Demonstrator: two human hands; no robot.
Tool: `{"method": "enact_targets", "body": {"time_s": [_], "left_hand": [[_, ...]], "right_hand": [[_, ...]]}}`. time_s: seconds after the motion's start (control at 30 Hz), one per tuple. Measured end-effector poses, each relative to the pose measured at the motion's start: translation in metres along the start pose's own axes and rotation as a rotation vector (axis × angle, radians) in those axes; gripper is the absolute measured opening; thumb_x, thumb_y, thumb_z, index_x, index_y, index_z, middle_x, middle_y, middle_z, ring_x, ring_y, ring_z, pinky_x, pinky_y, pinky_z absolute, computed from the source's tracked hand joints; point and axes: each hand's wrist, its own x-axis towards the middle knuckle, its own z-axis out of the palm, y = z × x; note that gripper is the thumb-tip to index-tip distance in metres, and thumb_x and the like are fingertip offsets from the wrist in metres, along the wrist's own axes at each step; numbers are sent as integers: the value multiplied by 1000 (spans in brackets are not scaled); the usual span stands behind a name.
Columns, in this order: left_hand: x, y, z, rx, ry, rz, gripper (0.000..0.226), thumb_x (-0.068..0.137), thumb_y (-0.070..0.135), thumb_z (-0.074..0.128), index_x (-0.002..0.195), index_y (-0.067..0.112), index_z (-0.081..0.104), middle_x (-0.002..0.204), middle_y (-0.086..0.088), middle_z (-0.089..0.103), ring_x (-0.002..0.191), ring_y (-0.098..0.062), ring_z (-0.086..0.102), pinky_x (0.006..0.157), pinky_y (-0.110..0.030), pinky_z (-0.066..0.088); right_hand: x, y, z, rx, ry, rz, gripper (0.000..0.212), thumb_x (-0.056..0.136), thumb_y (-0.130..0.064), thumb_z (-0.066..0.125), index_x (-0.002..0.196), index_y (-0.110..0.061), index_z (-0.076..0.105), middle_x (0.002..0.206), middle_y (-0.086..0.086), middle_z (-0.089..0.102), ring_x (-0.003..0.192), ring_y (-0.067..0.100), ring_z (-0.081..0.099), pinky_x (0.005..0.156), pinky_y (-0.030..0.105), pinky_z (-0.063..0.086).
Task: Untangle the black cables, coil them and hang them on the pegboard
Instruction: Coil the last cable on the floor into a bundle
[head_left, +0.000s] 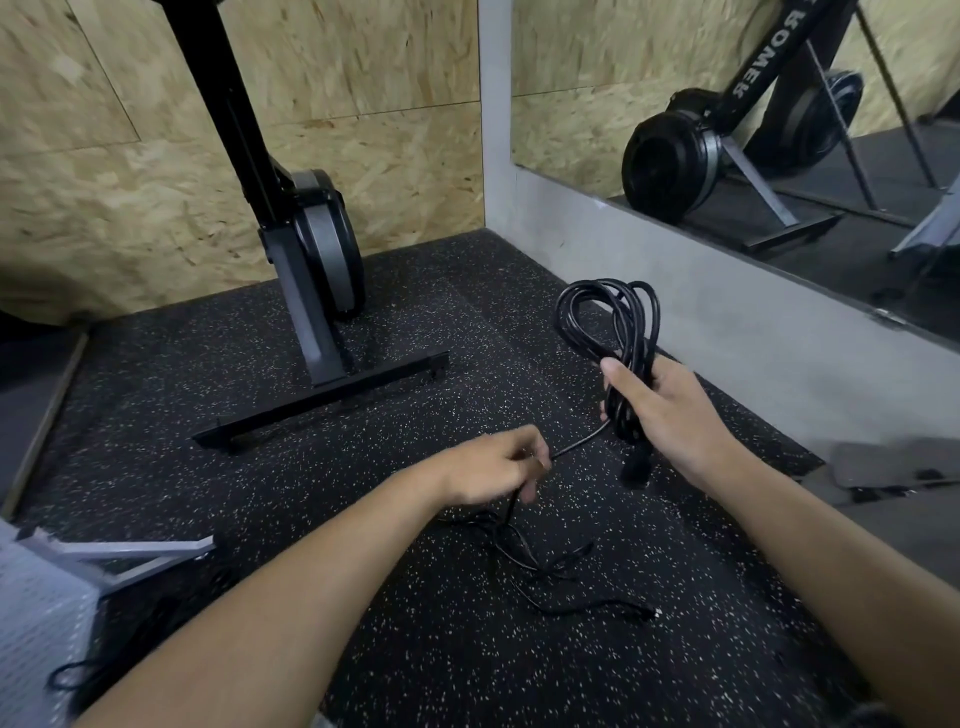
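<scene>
Gripping the coiled cable (608, 317), your right hand (670, 415) has its fingers curled round the bundle, with the loops standing above the thumb and a plug (636, 470) hanging below. Your left hand (493, 467) pinches a single strand (582, 441) that runs up to the coil; below it the strand drops to the loose cables (524, 556) tangled on the speckled floor (260, 493) between your forearms. Ahead, the rowing machine (311, 249) sets its foot bar (322, 400) across the floor, well apart from both hands. Open floor lies between the bar and your hands. The grey wall (675, 291) under the mirror (779, 130) runs near the coil on the right. The white pegboard (31, 623) shows at the lower left edge.
</scene>
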Motion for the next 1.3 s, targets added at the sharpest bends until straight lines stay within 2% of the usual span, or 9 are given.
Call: {"method": "enact_targets", "body": {"time_s": [0.1,0.2,0.3,0.53,0.67,0.87,1.0,1.2,1.3], "left_hand": [[-2,-5,-11,53,116,26,15,107,41,53,111,28,59,88,7,71,70,2,62,68,-27,45],[-3,-7,-18,114,284,102,12,105,31,60,110,23,69,91,13,64,78,1,58,71,-20,41],[-2,-1,-20,155,452,241,12,101,27,68,107,20,75,96,12,68,89,0,61,79,-14,43],[-6,15,-23,49,782,397,24,76,27,93,85,17,73,84,10,69,80,-6,65,73,-20,51],[-6,19,-21,25,787,375,25,75,30,93,84,19,72,83,11,68,80,-6,64,73,-27,53],[-8,14,-24,-15,723,318,28,88,34,83,102,24,61,88,9,62,84,-8,59,74,-19,47],[-5,10,-18,126,695,359,26,100,37,68,117,22,55,112,11,49,100,-6,55,90,-25,49],[-6,16,-16,351,887,359,35,100,39,65,128,19,58,126,2,40,116,-13,44,100,-29,44],[-14,11,-23,19,709,217,42,101,44,61,139,35,45,123,7,53,115,-9,53,99,-29,44]], "right_hand": [[7,6,-10,-226,52,-34,36,105,-39,57,83,-11,53,63,-4,54,47,-2,49,53,16,42],[9,10,-13,-452,17,-35,28,105,-42,55,85,-22,53,69,-5,57,58,9,53,60,27,41],[6,9,-8,-595,-107,-9,12,107,-39,52,102,-28,53,78,-6,60,67,9,57,56,22,37],[-3,11,9,-603,-406,89,34,106,-53,46,111,-22,56,89,5,70,69,15,62,55,22,47],[-7,10,14,-686,-531,1,35,101,-58,54,107,-23,56,87,-1,70,72,15,66,62,26,52],[-1,11,8,-613,-396,-95,19,105,-42,55,94,-26,58,75,-3,65,53,0,53,52,18,41],[1,16,5,-544,-367,-76,25,105,-43,54,94,-22,61,70,-3,63,50,1,50,50,18,39],[3,20,-3,-355,-342,-79,32,104,-46,55,90,-18,63,67,-3,60,59,13,54,62,37,43],[3,23,-8,-285,-328,-61,33,104,-45,56,84,-19,60,64,-10,53,60,13,52,65,37,40]]}}
